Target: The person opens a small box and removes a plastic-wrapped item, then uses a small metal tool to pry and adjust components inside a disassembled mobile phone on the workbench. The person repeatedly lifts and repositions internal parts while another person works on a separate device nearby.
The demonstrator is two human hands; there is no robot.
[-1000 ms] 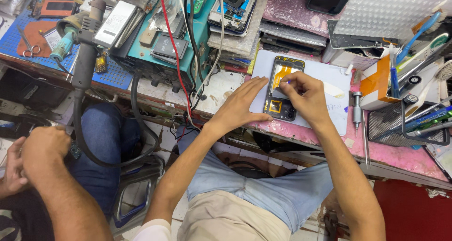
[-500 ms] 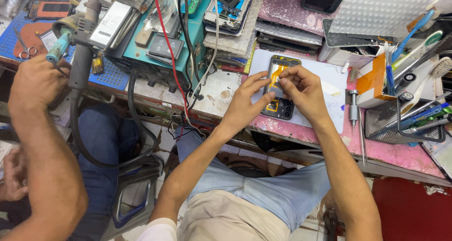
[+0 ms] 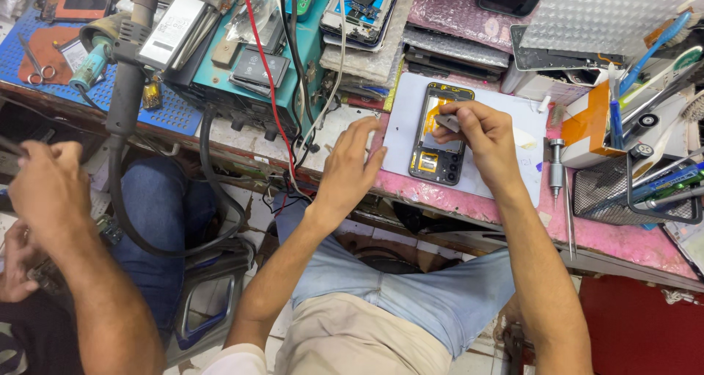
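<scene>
Two hands of the camera wearer work over an opened phone (image 3: 442, 133) that lies right of the frame's centre on a pale mat (image 3: 513, 159), which sits on a pink bench top (image 3: 623, 239). The phone is a dark, back-off shell with a yellow-orange edge; an orange strip shows in its upper half, and a small yellow-framed square part sits near its lower end. It lies lengthwise, tilted slightly, its top towards the upper edge of the frame.

The right hand (image 3: 485, 137) rests over the phone's right side, thumb and forefinger pinched on a small grey flat piece (image 3: 447, 123) just above the phone's middle. The left hand (image 3: 350, 166) is just left of the mat, fingers loosely spread and curled, fingertips near the mat's edge; whether they touch it cannot be told, and it holds nothing.

A screwdriver (image 3: 556, 171) lies right of the mat, and a black wire basket (image 3: 631, 195) with pens and tools stands at the far right. In the upper middle stands a teal bench device (image 3: 242, 74) with red and white cables running down from it. At the left edge, another person's hand (image 3: 48, 192) is curled shut, below a blue mat (image 3: 44, 30) that carries scissors (image 3: 33, 61).
</scene>
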